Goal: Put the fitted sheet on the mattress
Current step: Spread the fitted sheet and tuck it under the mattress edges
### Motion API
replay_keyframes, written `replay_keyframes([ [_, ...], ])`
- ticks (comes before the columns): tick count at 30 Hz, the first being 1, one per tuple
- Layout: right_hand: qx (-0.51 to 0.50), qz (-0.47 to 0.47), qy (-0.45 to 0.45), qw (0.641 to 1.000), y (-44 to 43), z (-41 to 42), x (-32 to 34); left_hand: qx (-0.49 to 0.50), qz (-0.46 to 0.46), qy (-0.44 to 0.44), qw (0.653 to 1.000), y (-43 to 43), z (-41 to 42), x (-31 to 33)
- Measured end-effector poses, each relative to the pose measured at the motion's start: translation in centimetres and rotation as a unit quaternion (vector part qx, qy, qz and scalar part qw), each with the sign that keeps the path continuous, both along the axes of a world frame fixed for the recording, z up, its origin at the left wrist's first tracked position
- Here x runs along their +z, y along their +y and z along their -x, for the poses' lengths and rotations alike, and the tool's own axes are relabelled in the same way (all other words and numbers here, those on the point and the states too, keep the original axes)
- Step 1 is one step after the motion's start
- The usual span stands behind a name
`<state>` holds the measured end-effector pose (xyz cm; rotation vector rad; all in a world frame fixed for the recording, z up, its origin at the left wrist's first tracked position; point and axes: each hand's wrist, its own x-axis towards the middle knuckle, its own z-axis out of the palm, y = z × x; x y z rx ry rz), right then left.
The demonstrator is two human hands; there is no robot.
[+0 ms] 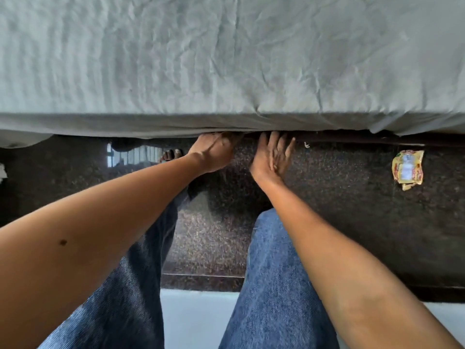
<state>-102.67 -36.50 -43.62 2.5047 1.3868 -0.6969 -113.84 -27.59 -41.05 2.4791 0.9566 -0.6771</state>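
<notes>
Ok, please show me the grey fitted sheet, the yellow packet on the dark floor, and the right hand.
grey fitted sheet (226, 59): head view, wrinkled top surface.
yellow crumpled packet (407, 168): head view, its middle.
right hand (273, 157): head view, middle of the hand.

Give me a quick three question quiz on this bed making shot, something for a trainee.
1. True or false: the left hand and the right hand both lie flat on top of the grey sheet.
2. Multiple choice: the yellow wrapper lies on A) the sheet, B) the dark floor, C) the person's lap.
3. Fill in: the person's legs are in blue ____.

Key:
1. False; both hands meet the sheet at its lower edge.
2. B.
3. jeans.
</notes>
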Motion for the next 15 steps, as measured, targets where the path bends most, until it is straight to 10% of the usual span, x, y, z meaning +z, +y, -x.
replay_keyframes([
  [15,0.031,-0.005,0.050,0.998,1.2,0.1,0.8,0.047,0.013,-0.024,0.999,-1.0,0.8,-0.5],
])
